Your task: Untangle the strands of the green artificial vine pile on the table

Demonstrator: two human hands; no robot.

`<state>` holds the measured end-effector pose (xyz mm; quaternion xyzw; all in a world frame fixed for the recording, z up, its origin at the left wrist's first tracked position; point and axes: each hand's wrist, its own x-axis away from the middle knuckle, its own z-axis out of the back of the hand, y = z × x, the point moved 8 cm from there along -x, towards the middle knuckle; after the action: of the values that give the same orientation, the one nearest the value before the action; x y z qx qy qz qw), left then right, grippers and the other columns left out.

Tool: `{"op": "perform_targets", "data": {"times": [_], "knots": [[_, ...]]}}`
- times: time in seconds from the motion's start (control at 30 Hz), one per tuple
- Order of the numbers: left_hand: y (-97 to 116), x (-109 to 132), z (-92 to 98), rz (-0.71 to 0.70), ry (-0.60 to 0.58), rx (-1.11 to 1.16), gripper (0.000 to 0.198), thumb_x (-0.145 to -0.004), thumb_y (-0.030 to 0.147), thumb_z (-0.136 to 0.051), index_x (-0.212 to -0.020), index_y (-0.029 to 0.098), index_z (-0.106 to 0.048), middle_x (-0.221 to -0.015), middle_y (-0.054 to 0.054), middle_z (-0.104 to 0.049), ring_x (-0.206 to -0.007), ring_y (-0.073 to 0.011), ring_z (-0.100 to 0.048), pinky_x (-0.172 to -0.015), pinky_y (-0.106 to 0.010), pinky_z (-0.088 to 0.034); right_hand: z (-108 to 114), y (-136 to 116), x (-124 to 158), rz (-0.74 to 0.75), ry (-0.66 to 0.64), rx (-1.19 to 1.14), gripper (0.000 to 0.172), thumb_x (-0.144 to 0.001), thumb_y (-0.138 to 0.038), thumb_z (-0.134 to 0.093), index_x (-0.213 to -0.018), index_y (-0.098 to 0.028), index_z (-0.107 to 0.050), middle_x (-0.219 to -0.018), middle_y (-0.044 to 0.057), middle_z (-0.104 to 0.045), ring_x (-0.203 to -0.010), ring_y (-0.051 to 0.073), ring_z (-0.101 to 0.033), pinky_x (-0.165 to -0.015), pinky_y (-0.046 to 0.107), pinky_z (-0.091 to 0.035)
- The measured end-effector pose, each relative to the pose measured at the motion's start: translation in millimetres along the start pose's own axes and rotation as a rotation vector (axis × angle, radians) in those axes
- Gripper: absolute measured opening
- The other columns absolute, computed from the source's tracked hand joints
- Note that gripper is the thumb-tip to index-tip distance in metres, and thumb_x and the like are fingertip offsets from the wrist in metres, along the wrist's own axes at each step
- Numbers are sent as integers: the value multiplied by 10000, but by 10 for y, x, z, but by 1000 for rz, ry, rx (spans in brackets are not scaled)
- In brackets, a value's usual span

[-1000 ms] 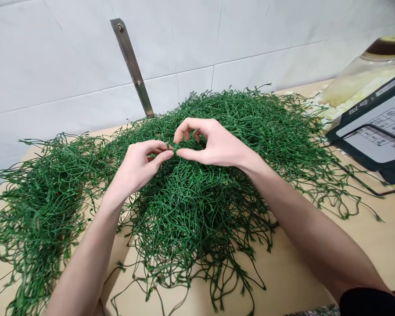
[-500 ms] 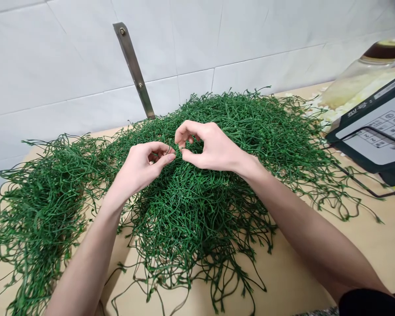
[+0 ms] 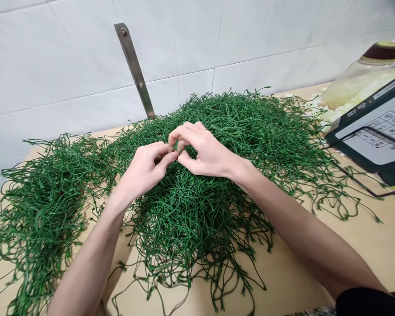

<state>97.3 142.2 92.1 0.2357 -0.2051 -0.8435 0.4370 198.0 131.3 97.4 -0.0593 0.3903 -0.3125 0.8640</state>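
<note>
My left hand (image 3: 146,166) pinches a thin green plastic-looking strand between thumb and forefinger. From the right, my right hand (image 3: 206,151) meets it, with bent fingers and thumb closed on the same strand. The fingertips nearly touch, and they hide most of the piece. Both hands hover over a large tangled heap of green strands (image 3: 197,215), whose thin stems end in small forked tips. A smaller pile of the same strands (image 3: 46,206) lies to the left of my left forearm.
The heaps lie on a light wooden tabletop (image 3: 303,272) against a white tiled wall (image 3: 250,39). A metal strip with bolts (image 3: 134,66) rises behind them. At right are a dark-framed box with a printed label (image 3: 375,127) and a black wire (image 3: 355,177).
My right hand has shifted slightly left and down, bringing its fingertips to those of my left hand. My left hand has moved a little to the right. The heaps look unchanged.
</note>
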Motion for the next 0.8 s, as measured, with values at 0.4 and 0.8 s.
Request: {"op": "perform_targets", "data": {"times": [0.4,0.8], "knots": [[-168,-5,121,127,83,257,203,-887,342,-576,-839,154,-637,-692,12,-540,-603,-98,-422,-564,-249,-343,179,76,3,-93,23,-77,237,-786,-161,-570,-1023,-177,-569,-978,45,-696,-969,217,-606,-914,391,-345],[-288,-9,186,143,175,431,228,-751,246,-715,-937,167,-610,-924,-60,-651,-826,-147,-631,-782,-289,-539,194,204,1,-209,-6,-216,165,-812,-197,-667,-974,-168,-673,-817,17,-737,-880,188,-669,-921,378,-441]]}}
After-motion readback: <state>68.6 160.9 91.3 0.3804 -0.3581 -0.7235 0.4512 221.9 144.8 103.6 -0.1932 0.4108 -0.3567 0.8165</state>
